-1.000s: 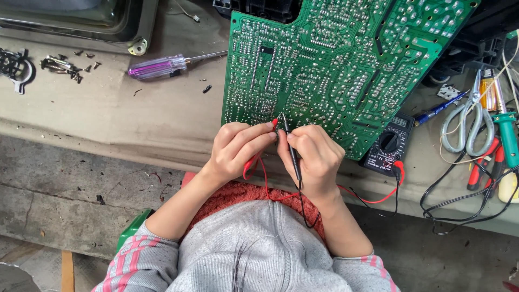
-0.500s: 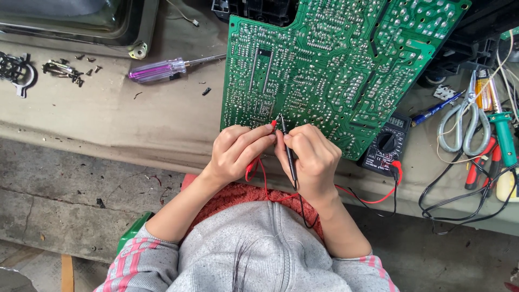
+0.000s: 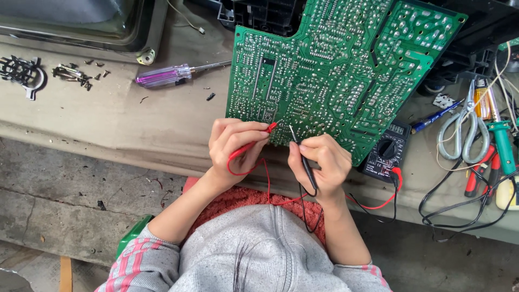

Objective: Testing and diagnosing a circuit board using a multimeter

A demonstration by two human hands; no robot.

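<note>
Holding a red probe in my left hand and a black probe in my right hand, I have each grip clamped on its probe, fingers wrapped tight round the handle. Around me, a purple-handled screwdriver lies on the bench at ten o'clock from my hands, and further out that way sit loose screws and a small black clip. At three o'clock a black meter peeks out from under the board's corner, its red and black leads trailing back toward me. Beyond it, at two to three o'clock, lie scissors, green-handled pliers and a tangle of wires. The green circuit board stands at twelve o'clock from both hands, solder side up. Both probe tips touch its near edge, the red tip just left of the black one, close together; my fingers cover that strip of board.
</note>
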